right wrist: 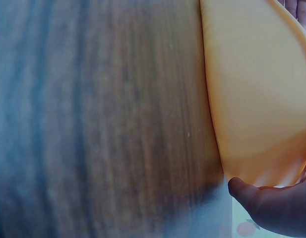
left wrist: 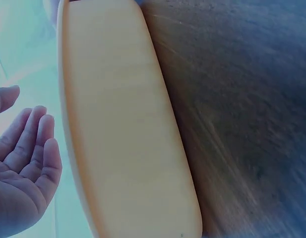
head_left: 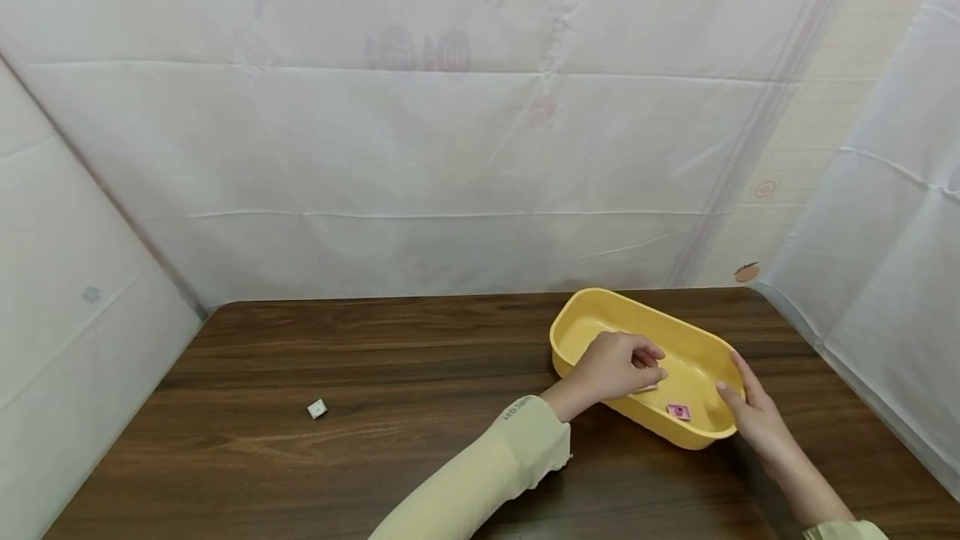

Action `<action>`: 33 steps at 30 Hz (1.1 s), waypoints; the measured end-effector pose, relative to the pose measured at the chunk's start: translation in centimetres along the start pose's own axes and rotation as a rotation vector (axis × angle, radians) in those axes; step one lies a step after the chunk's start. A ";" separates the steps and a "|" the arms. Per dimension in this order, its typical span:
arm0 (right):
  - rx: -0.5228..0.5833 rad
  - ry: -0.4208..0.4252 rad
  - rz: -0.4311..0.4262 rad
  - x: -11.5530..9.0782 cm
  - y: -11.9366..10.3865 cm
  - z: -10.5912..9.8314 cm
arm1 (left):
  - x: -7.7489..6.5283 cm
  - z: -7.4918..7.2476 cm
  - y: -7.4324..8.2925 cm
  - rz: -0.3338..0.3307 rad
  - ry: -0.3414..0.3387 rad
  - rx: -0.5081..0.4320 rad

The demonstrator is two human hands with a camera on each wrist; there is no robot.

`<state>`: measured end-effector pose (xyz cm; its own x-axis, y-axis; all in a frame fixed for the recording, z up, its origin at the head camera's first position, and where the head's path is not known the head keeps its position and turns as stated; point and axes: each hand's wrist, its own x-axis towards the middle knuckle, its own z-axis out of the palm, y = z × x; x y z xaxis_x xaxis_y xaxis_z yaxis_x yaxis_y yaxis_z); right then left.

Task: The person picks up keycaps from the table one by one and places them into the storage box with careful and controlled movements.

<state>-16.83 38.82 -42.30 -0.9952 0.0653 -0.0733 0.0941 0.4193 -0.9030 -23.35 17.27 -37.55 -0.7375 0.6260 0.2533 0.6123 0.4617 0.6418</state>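
A yellow plastic tray (head_left: pixel 592 311) sits at an angle on the right part of the wooden table. My left hand (head_left: pixel 617 363) hovers over its near side, fingers loosely bent; the left wrist view shows nothing between the fingers and thumb. At the tray's right end, my right hand (head_left: pixel 757 415) grips the rim, thumb on one side and fingers on the other. A small pink square piece (head_left: pixel 678 412) lies on the tray floor. Another pink piece (head_left: pixel 647 388) shows partly beneath the left hand. In the left wrist view, the tray's outer wall (left wrist: pixel 118 114) fills the middle.
A small white square piece (head_left: pixel 317 408) lies on the left part of the dark wooden table (head_left: pixel 247 473). Pale printed cloth (head_left: pixel 420 148) hangs behind the table's back edge and along both sides.
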 end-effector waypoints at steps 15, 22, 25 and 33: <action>0.019 0.004 -0.011 0.1 0.0 0.3 | -1.6 -1.6 -1.0 0.035 0.046 -0.073; 0.008 -0.001 -0.013 0.2 0.0 0.2 | -2.1 -2.3 -1.7 0.031 0.076 -0.100; 0.002 -0.003 -0.010 0.2 0.0 0.2 | -2.5 -2.7 -1.9 0.033 0.097 -0.121; 0.009 -0.002 -0.002 0.1 0.0 0.2 | -4.1 -3.7 -2.9 0.006 0.173 -0.204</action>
<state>-16.99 38.66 -42.35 -0.9954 0.0625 -0.0722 0.0916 0.4110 -0.9070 -23.18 11.04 -37.71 -0.7823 0.5035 0.3667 0.5600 0.3109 0.7680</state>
